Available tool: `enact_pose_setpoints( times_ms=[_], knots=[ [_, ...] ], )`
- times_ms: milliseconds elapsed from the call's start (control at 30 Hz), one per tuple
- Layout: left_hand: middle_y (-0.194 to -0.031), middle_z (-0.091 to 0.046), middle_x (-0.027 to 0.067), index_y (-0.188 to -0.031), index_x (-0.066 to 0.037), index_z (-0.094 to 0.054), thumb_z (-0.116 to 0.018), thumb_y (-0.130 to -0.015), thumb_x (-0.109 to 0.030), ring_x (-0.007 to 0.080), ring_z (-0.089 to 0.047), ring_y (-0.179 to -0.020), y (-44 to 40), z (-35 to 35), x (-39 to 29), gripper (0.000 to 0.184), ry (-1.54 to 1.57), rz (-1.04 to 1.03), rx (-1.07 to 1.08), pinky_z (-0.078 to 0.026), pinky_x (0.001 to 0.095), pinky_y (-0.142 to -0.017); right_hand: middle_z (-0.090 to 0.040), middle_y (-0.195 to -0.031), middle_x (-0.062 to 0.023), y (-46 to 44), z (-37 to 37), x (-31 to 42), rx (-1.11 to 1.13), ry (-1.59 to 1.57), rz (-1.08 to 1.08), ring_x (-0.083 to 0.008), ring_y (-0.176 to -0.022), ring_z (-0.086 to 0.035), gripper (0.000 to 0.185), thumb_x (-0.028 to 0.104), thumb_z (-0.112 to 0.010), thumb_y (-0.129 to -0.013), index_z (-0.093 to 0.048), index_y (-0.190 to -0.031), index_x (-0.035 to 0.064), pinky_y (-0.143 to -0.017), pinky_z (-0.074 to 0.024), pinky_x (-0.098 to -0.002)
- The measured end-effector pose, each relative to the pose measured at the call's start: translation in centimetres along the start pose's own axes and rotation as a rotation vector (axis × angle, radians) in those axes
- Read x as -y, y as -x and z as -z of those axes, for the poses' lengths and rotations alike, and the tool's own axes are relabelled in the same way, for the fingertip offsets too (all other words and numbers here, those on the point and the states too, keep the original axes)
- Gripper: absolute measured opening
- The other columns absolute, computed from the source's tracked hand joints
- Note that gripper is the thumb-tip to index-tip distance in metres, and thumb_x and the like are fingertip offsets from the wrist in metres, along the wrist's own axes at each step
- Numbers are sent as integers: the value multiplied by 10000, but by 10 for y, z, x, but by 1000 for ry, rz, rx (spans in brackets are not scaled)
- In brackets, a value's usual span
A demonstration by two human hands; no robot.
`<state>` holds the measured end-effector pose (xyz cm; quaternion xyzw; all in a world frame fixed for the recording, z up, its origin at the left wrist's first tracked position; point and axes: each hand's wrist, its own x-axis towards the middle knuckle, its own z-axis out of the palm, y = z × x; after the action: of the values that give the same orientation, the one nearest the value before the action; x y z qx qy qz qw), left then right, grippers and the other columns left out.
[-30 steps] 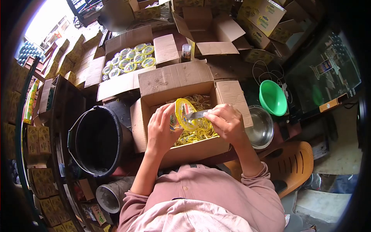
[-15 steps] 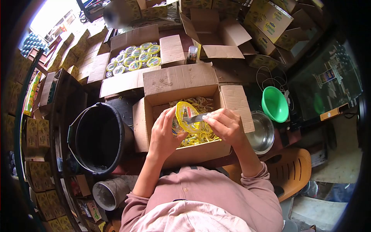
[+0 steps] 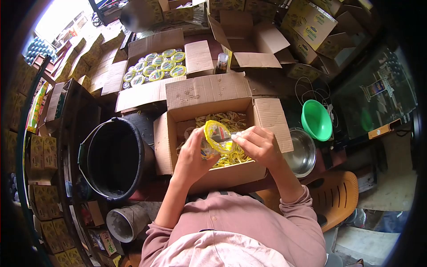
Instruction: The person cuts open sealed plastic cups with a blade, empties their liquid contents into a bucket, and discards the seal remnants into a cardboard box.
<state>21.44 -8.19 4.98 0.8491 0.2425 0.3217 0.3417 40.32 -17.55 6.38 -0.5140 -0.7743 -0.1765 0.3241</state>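
Observation:
My left hand [image 3: 192,155] is wrapped round a clear plastic cup with a yellow-rimmed, printed lid [image 3: 218,137], tilted so the lid faces right. In my right hand [image 3: 258,144] is a flat metal blade [image 3: 223,138], pinched by its near end, its other end lying against the lid. Both hands are over an open cardboard box [image 3: 227,176] that holds many thin yellow strips [image 3: 230,158]. Part of the cup is hidden behind my left fingers.
Lidded cups [image 3: 156,74] fill another box behind left. A black bucket [image 3: 143,155] stands left; a green bowl [image 3: 316,120] and a metal bowl [image 3: 301,153] are right. Behind are a small jar [image 3: 222,63] and an open box [image 3: 257,59]. An orange chair [image 3: 333,196] is at right.
The view has shifted a little. The cup has turned in my left hand, its lid now facing more to the right, and the blade has moved with it. Both hands keep their hold.

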Motion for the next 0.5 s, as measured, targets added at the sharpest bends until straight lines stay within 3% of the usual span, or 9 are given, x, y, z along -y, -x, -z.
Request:
enact_pose_setpoints(
  times_ms=[100,200,300,500],
  knots=[
    [-1062,-521,187,-1167,6,-399,-711,-637,-86,361,-528,-983,2,-2,-3,622,76,55,29,-442,392,-846,-595,-716,-37,-5,0,2,-2,20,27,-165,-662,-587,246,23,-657,-608,-646,-853,37,-545,-497,-276],
    [-1064,-526,193,-1163,4,-405,-710,-642,-93,361,-532,-987,3,2,-1,611,104,64,39,-442,386,-846,-559,-680,-42,-9,3,6,1,-18,32,-167,-653,-569,371,70,-644,-627,-631,-997,45,-568,-496,-290],
    [-1061,-534,195,-1161,0,-411,-712,-645,-101,357,-537,-988,4,5,-3,606,114,79,57,-444,383,-842,-557,-643,-47,-6,2,6,-23,-43,-30,-169,-588,-569,488,-39,-671,-630,-577,-1107,10,-499,-468,-287],
    [-1039,-551,192,-1151,1,-420,-716,-665,-131,352,-554,-966,3,-2,-6,584,205,100,99,-452,379,-824,-538,-616,-70,-7,-2,2,-24,-70,2,-199,-551,-553,625,-43,-667,-672,-438,-1253,-28,-488,-455,-312]
  ],
)
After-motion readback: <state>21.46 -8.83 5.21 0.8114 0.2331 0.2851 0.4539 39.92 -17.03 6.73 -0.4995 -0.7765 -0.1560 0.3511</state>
